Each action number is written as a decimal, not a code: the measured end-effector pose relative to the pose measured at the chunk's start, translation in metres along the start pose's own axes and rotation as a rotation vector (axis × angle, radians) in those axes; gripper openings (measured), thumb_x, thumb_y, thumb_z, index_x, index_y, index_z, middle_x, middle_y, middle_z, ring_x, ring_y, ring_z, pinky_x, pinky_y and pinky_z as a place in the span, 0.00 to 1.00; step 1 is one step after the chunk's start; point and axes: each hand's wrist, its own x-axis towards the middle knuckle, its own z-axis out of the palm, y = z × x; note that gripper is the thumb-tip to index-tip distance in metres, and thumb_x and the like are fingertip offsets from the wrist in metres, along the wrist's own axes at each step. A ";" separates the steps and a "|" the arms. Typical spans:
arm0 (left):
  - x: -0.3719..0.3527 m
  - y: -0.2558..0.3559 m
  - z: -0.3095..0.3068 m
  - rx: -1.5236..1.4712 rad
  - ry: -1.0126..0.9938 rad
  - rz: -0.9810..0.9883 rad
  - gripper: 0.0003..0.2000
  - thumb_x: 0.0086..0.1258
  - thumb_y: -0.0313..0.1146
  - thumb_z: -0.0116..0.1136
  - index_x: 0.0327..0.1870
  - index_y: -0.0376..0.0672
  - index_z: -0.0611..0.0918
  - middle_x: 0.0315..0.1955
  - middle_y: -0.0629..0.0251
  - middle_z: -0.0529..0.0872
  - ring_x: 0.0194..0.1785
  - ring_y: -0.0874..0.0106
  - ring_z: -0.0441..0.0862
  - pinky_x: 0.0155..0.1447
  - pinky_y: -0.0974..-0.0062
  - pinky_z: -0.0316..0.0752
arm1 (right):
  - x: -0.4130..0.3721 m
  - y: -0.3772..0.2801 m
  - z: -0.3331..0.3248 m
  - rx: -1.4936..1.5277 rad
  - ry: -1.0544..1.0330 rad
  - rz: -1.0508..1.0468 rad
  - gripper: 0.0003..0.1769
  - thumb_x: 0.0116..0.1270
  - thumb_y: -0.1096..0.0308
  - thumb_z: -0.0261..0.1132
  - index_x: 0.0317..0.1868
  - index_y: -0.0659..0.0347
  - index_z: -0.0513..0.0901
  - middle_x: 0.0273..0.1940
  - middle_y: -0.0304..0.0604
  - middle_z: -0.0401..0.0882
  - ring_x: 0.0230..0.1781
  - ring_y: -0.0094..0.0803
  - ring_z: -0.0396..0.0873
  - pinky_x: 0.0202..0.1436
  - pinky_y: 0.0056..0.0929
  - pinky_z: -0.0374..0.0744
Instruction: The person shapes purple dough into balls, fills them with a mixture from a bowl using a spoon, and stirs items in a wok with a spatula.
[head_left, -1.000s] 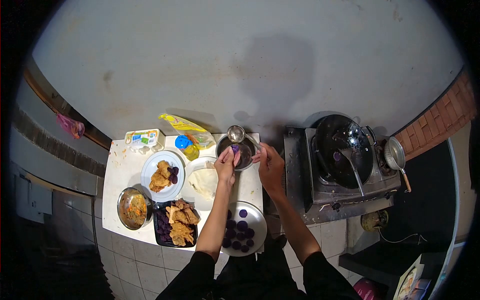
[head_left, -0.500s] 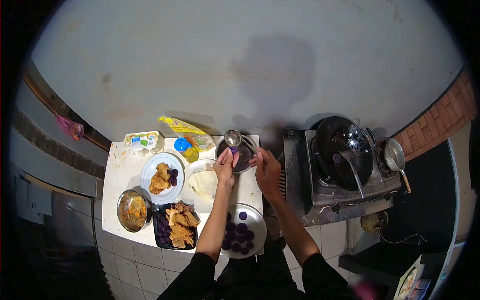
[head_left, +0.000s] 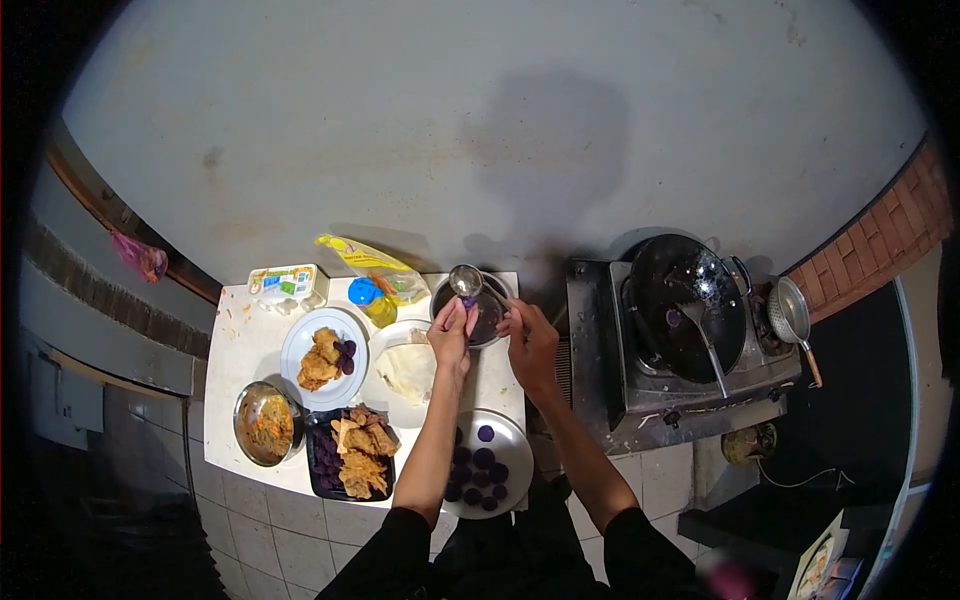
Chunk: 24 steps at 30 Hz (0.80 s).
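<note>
My left hand (head_left: 452,338) is closed on a small lump of purple dough (head_left: 469,302) pinched at its fingertips. My right hand (head_left: 532,345) grips the handle of a small metal ladle (head_left: 466,280), whose bowl is just beyond the purple lump. Both hands are over the near part of a metal bowl (head_left: 490,332) with a dark purple mix inside. Closer to my body lies a round metal plate (head_left: 520,455) bearing several dark purple rounds (head_left: 484,458); my left forearm crosses its left side.
Left on the white table (head_left: 225,350) are a white plate of fried food (head_left: 290,345), a black tray (head_left: 350,450), a bowl of batter (head_left: 268,422), a blue-capped bottle (head_left: 375,303) and a tub (head_left: 287,280). A wok (head_left: 665,270) with a spatula (head_left: 708,345) rests on the stove at right.
Hardly anything differs. My right hand and the ladle have shifted very slightly; the purple lump stays in my left fingertips.
</note>
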 end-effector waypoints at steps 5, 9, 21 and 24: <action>-0.002 0.001 0.001 0.016 0.000 0.008 0.17 0.73 0.27 0.60 0.59 0.30 0.77 0.51 0.52 0.83 0.50 0.66 0.85 0.57 0.72 0.85 | -0.002 0.005 0.003 0.038 0.028 0.039 0.10 0.76 0.74 0.56 0.51 0.71 0.80 0.34 0.47 0.80 0.29 0.29 0.84 0.33 0.26 0.84; -0.004 0.002 -0.007 0.030 -0.015 0.043 0.18 0.73 0.28 0.60 0.61 0.29 0.76 0.51 0.52 0.82 0.51 0.66 0.84 0.58 0.72 0.84 | 0.000 0.017 0.007 0.210 0.141 0.214 0.13 0.78 0.71 0.54 0.51 0.73 0.79 0.31 0.48 0.82 0.27 0.30 0.85 0.32 0.26 0.83; -0.043 0.046 -0.042 0.133 -0.137 0.148 0.21 0.74 0.28 0.58 0.66 0.33 0.72 0.58 0.56 0.78 0.55 0.69 0.81 0.61 0.71 0.82 | -0.031 0.144 0.049 0.347 0.167 0.626 0.15 0.79 0.67 0.53 0.49 0.76 0.76 0.30 0.51 0.81 0.24 0.33 0.84 0.29 0.29 0.86; -0.056 0.061 -0.040 0.170 -0.188 0.127 0.21 0.75 0.27 0.57 0.66 0.33 0.73 0.58 0.58 0.77 0.56 0.70 0.80 0.63 0.71 0.81 | -0.043 0.162 0.060 0.355 0.159 0.696 0.14 0.77 0.70 0.54 0.49 0.76 0.76 0.30 0.51 0.81 0.23 0.34 0.84 0.28 0.30 0.87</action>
